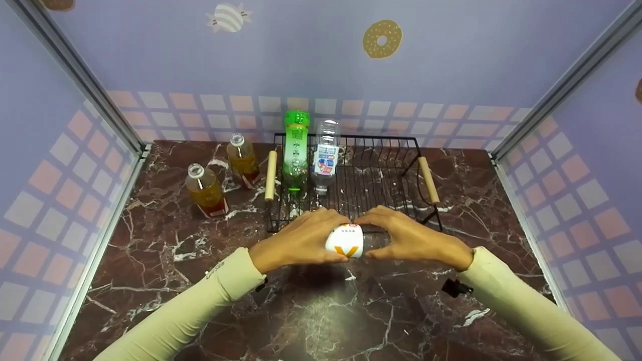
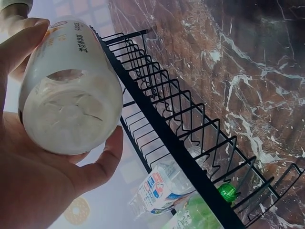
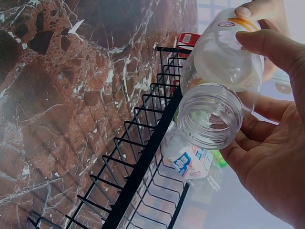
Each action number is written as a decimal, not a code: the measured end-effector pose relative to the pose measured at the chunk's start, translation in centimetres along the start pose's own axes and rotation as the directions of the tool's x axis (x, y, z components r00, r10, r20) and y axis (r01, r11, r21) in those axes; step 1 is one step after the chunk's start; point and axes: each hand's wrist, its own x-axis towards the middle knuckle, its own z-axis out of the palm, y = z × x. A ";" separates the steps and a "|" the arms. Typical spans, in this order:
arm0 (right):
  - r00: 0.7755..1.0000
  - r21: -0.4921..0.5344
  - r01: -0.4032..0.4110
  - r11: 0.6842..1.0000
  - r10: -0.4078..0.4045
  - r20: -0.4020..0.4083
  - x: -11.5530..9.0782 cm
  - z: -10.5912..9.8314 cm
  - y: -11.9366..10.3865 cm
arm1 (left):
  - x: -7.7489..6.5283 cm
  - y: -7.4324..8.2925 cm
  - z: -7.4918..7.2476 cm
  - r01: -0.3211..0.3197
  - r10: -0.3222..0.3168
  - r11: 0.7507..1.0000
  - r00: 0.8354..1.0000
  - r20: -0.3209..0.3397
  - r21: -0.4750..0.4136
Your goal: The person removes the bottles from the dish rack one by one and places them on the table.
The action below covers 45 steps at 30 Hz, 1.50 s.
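Marble [image 1: 321, 326] below; left hand [image 1: 303, 239] clasps bottle [image 1: 345, 242].

Head cam facing down, wrist cams close, prob. tilted, sharing rack [image 2: 190, 169]

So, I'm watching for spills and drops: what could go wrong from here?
The white-labelled bottle, gripped by the left hand, might slip and strike the black rack. Its uncapped mouth could drip any leftover liquid. It may also knock the clear bottle in the rack.
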 end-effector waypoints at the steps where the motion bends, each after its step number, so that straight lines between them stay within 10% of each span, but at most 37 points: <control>1: 1.000 -0.002 0.002 1.000 -0.002 0.001 0.0 0.0 -0.1 | 0.0 0.1 0.0 0.002 -0.002 1.000 1.000 -0.001 0.004; 16: 1.000 -0.044 0.018 0.999 -0.018 -0.008 0.2 -0.1 -0.5 | 0.6 0.9 0.0 0.024 -0.026 0.994 0.999 0.020 0.106; 45: 0.978 0.050 0.081 0.995 -0.070 -0.195 -0.5 -1.3 0.5 | -1.4 -0.2 -0.1 0.042 -0.048 0.997 0.995 -0.082 -0.070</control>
